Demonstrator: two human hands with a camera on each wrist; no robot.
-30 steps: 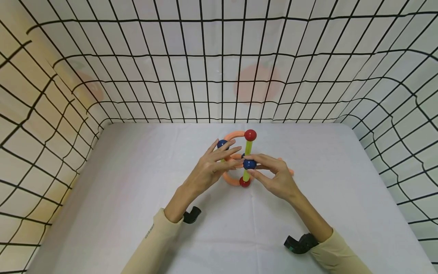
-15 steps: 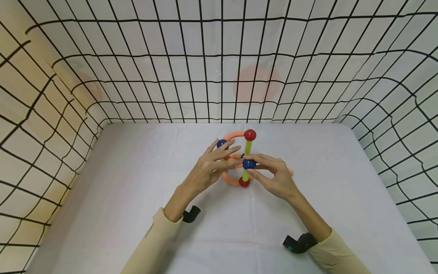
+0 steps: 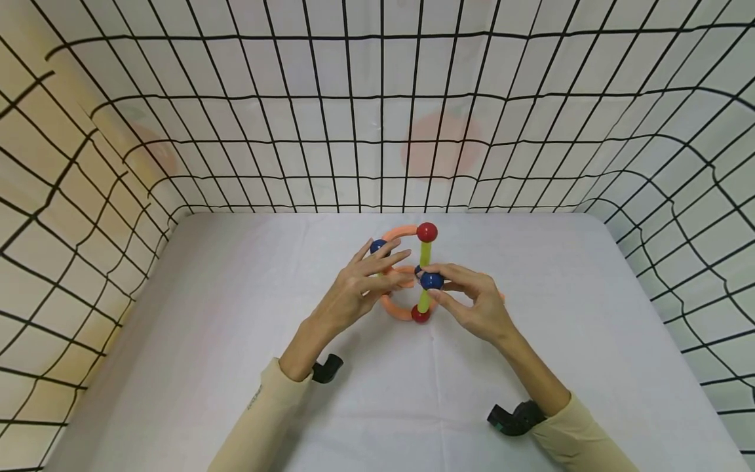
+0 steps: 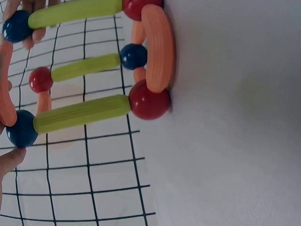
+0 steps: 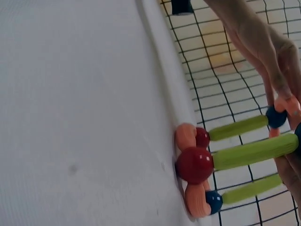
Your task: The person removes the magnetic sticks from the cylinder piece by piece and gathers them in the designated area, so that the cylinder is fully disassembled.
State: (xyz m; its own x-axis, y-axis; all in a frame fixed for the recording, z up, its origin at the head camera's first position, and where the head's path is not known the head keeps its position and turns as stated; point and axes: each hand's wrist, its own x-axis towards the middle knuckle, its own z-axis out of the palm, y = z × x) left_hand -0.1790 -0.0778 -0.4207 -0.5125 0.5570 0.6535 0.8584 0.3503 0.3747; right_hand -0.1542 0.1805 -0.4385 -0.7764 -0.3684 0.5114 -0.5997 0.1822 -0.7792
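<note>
A magnetic ball-and-rod frame stands on the white table. Green straight rods rise from a base ring of orange curved rods and balls, including a red ball. On top are another red ball and a blue ball behind left fingers. My right hand pinches a nearer blue ball at a rod's upper end. With thumb and fingers, my left hand holds a curved orange rod of the upper ring; its other fingers are spread. Hands partly hide the upper joints.
Past the right hand, a piece of orange rod shows on the table. Black wire mesh walls the back and sides. Dark camera mounts sit at both wrists.
The frame's top red and blue balls have shifted slightly left together with my left hand. The blue ball in my right hand has edged slightly right.
</note>
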